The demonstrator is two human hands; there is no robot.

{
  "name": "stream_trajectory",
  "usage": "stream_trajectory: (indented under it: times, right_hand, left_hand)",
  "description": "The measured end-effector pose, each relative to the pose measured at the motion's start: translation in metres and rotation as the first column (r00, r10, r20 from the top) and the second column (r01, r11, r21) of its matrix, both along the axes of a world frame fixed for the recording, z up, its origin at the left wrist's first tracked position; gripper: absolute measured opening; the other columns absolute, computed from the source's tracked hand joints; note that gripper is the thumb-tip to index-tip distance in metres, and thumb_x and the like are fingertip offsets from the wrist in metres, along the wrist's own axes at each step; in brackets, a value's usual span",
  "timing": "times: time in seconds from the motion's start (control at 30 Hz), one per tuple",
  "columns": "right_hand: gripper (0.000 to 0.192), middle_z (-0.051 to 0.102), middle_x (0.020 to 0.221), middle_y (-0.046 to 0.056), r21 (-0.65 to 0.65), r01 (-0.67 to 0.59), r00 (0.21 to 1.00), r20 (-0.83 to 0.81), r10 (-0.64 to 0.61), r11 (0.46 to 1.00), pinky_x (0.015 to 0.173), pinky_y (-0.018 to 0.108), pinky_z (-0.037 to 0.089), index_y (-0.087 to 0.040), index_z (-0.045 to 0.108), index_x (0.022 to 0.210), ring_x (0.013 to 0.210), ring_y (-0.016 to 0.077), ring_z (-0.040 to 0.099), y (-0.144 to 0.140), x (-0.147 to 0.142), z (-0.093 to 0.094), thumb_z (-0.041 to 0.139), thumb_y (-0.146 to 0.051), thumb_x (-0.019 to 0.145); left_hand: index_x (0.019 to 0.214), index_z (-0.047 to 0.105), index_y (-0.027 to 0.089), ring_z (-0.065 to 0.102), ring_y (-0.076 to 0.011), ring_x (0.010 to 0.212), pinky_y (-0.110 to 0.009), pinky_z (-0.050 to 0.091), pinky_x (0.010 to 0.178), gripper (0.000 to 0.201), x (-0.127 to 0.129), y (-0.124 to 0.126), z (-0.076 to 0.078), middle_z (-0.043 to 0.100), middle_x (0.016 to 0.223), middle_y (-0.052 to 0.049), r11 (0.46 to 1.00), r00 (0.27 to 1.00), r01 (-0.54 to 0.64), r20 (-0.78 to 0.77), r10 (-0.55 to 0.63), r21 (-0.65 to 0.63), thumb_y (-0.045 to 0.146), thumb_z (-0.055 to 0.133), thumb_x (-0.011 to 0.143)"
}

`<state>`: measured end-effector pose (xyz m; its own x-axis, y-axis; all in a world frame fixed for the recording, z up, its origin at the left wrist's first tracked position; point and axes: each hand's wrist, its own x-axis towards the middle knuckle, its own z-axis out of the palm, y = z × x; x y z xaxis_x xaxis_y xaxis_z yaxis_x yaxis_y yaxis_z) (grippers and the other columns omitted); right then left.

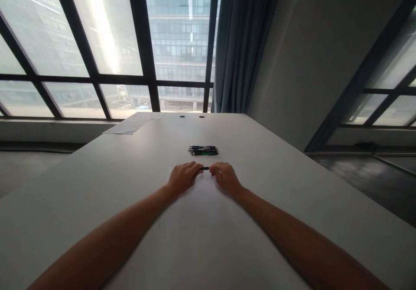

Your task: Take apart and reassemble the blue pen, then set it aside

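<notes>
We see two bare forearms reaching forward over the pale desk [97, 182], and they meet near its middle. The left hand [182, 177] and the right hand [226, 178] sit close together, knuckles up, fingers curled inward. Between them they hold a small dark pen [205, 168]: the left fingertips pinch one end and the right fingertips pinch the other, so only a short piece of the barrel shows in the gap. Both hands are closed on it; we cannot tell whether the pen rests on the desk or hangs just above it.

Just beyond the pen, a little toward the right hand's side, lies a small pile of pens [203, 150], dark-bodied, laid side by side in a flat bundle with a green one among them. The pile is near the held pen but apart from it and from both hands.

Farther beyond the pile, at the desk's far edge, we see two small round cable holes [191, 117], and to the left of the pile, well apart, some sheets of paper [133, 123] lying flat at the far left corner.

Past the pile and the desk's edge stands a large window [143, 34] with dark frames, and a blue-grey curtain [243, 43] hangs to the right of it.
</notes>
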<state>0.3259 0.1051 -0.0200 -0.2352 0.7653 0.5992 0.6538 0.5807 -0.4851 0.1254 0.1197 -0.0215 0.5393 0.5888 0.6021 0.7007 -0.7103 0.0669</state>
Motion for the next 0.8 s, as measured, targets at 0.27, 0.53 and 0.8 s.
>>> stream_trajectory:
  times: [0.27, 0.53, 0.8]
  right_hand:
    - [0.040, 0.067, 0.067, 0.002, 0.090, -0.073, 0.995, 0.078, 0.066, 0.993, 0.074, 0.029, 0.038, -0.019, 0.062, 0.064, 0.067, 0.0160, 0.059, 0.010, 0.007, -0.006, 0.043, -0.030, 0.098]
    - [0.042, 0.066, 0.068, 0.005, 0.200, -0.165, 0.972, 0.198, 0.125, 0.966, 0.073, 0.031, 0.038, -0.017, 0.066, 0.075, 0.067, 0.0172, 0.056, 0.019, 0.013, -0.009, 0.040, -0.038, 0.101]
    - [0.013, 0.070, 0.081, 0.007, 0.090, -0.128, 0.976, 0.187, 0.109, 0.988, 0.080, 0.035, 0.041, -0.017, 0.067, 0.087, 0.076, 0.0184, 0.059, 0.013, 0.015, -0.005, 0.057, -0.023, 0.091]
  left_hand:
    - [0.108, 0.061, 0.023, 0.068, -0.0171, 0.081, -0.025, 0.047, 0.064, 0.027, 0.001, 0.002, -0.003, 0.071, 0.097, -0.003, 0.998, 0.996, -0.034, -0.090, 0.028, -0.061, 0.037, 0.039, 0.100]
    - [0.111, 0.059, 0.024, 0.069, -0.0201, 0.082, -0.029, 0.049, 0.066, 0.027, 0.000, -0.001, 0.002, 0.072, 0.103, -0.002, 0.985, 0.984, -0.090, -0.167, 0.065, -0.146, 0.036, 0.037, 0.100]
    - [0.108, 0.061, 0.023, 0.069, -0.0218, 0.082, -0.031, 0.048, 0.068, 0.025, 0.004, -0.003, 0.004, 0.072, 0.099, -0.003, 0.971, 0.981, -0.103, -0.185, 0.063, -0.214, 0.032, 0.040, 0.099]
